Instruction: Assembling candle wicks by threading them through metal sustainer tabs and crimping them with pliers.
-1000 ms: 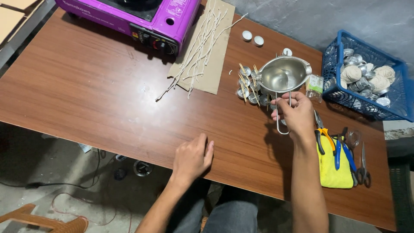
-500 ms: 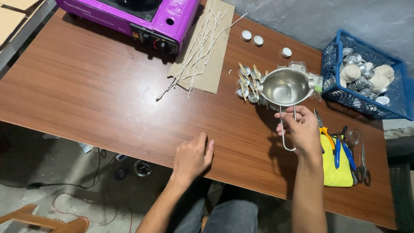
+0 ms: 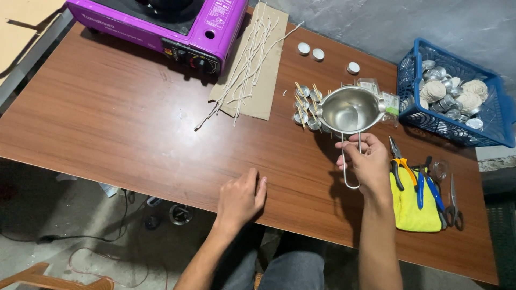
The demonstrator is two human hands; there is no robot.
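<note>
Right hand [image 3: 368, 164] clenched on the looped wire handle of a small steel melting pot [image 3: 349, 109], thumb laid along the wire; pot held level, bowl looking empty. Over the last second the pot has come back toward the person, off the spot beside the blue basket [image 3: 497, 134], and now hangs just past the table's centre toward 3 o'clock, its rim over the edge of the cluster of small foil cups [image 3: 305, 104] that have little sticks laid across them. Judgement: a repositioning carry, pot drawn into working reach of the cups; nothing poured. Left hand [image 3: 240, 197] unmoved, loosely curled, holding nothing, knuckles resting at the near edge, 6 o'clock. At 12 o'clock of the pot, three white discs [image 3: 318, 54]. At 10 o'clock, white wicks [image 3: 244, 70] spread on a cardboard sheet [image 3: 271, 80]; beyond it a purple portable gas stove [image 3: 161, 24]. The basket holds more foil cups and balls of twine. At 4 o'clock of the right hand, a yellow cloth [image 3: 411, 207] carrying orange-handled pliers [image 3: 400, 161] and blue-handled pliers, scissors [image 3: 454, 201] alongside. Surface: brown wood-grain table [image 3: 107, 118]. Room: grey concrete wall behind, bare concrete floor with loose cables below.
</note>
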